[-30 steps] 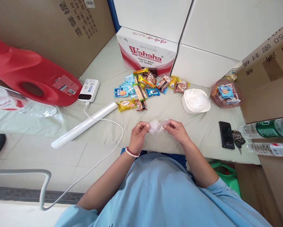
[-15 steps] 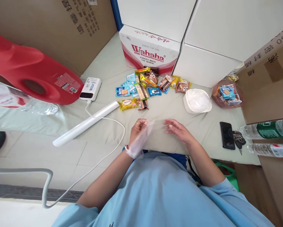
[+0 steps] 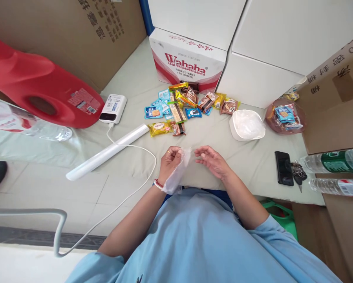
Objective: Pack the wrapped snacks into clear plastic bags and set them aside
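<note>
My left hand (image 3: pixel 171 160) pinches the top of a thin, clear plastic bag (image 3: pixel 176 177), which hangs down past the wrist. Just right of the bag's upper edge is my right hand (image 3: pixel 211 160), its fingers apart and holding nothing. Beyond both hands lies a loose pile of wrapped snacks (image 3: pixel 178 112) in yellow, brown and blue packets. Farther right, a white square tub (image 3: pixel 247 125) contains something whitish and translucent, perhaps more plastic bags.
A white roll (image 3: pixel 108 151), a cable and a power bank (image 3: pixel 113 109) lie left, by a red jug (image 3: pixel 46 90). At right are a bowl of packets (image 3: pixel 285 117), a phone (image 3: pixel 284 168), keys (image 3: pixel 299 173) and bottles (image 3: pixel 338 161). Boxes (image 3: pixel 188 63) line the back.
My right hand has moved left, closer to the bag. The bag still hangs from my left hand and shows less blur.
</note>
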A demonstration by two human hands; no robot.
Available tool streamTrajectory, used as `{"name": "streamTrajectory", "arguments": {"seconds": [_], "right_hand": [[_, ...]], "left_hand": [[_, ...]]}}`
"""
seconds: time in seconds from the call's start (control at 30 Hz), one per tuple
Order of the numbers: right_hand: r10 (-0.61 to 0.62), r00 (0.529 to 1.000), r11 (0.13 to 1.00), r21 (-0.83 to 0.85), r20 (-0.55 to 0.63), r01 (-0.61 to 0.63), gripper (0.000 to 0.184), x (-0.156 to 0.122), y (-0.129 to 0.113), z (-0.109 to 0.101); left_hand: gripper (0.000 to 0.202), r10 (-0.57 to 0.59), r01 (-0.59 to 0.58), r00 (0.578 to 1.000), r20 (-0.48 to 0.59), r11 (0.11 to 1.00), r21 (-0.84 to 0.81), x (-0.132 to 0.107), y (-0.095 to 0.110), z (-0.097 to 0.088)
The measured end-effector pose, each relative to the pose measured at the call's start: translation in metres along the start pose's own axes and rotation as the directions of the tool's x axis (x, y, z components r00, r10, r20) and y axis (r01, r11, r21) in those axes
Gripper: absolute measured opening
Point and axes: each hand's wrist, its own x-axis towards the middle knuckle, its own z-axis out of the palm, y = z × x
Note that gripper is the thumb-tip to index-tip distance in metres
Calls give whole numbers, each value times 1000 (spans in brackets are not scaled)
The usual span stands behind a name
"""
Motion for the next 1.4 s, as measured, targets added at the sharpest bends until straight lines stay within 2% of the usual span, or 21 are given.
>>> {"name": "streamTrajectory", "arguments": {"seconds": [0.07,0.13,0.2,0.3,0.4,0.47,0.57,0.63,0.7,0.83,0.93,1.0,1.03,1.1,1.17,1.27,1.33,1.4], "right_hand": [[-28,999,998,-52,30,29,39,5,6,10],[-67,998,991,-117,16,68,36,9,10,14],[-80,996,988,-135,-35,75,36,10,9,13],[-22,998,997,-69,-52,19,38,8,7,6],[30,999,999,-43,25,-29,42,8,8,10],[24,998,996,-92,55,-19,43,11,10,17],[-28,1000,983,-183,-14,25,39,14,10,20],[-47,995,977,-210,-92,27,40,14,8,12],[-48,989,978,-209,-143,17,40,11,6,0],[-40,986,989,-145,-160,17,37,2,5,-19],[-98,990,988,-130,-98,85,34,1,4,-14],[-138,990,980,-141,6,138,47,4,2,-5],[-127,989,979,-154,73,137,51,6,1,-1],[-61,984,979,-181,166,91,42,10,-1,6],[-16,985,982,-181,172,48,35,13,-3,7],[-40,986,993,-108,164,58,39,13,-4,4],[-19,979,998,-51,201,30,40,12,-4,2],[30,977,1000,-4,210,-30,38,11,-5,0]], "left_hand": [[39,5,-6,999,35,999,41,-3,0,7],[36,61,-59,998,-8,994,94,-3,-2,10],[33,110,-102,991,-81,990,101,0,-4,5],[33,95,-93,986,-138,995,23,4,-7,-4],[32,55,-53,996,-72,998,30,3,-9,-5],[29,56,-53,998,-34,996,73,0,-10,-2],[25,101,-92,993,-67,988,127,0,-10,-1],[24,121,-108,989,-90,985,135,2,-8,-4],[25,106,-100,989,-99,993,67,4,-5,-8],[32,-13,6,999,-29,971,-241,6,1,-10],[36,-43,55,998,49,960,-275,4,2,-3],[36,-42,52,998,54,976,-212,2,1,3],[35,-43,52,998,49,981,-188,1,2,5],[34,-56,65,997,46,976,-208,0,5,6],[33,-91,115,992,90,945,-306,-1,10,4],[32,-146,231,964,223,876,-424,-3,20,0],[32,-159,273,947,278,853,-445,-4,23,0],[33,-148,261,949,277,863,-433,-4,24,2]]}}
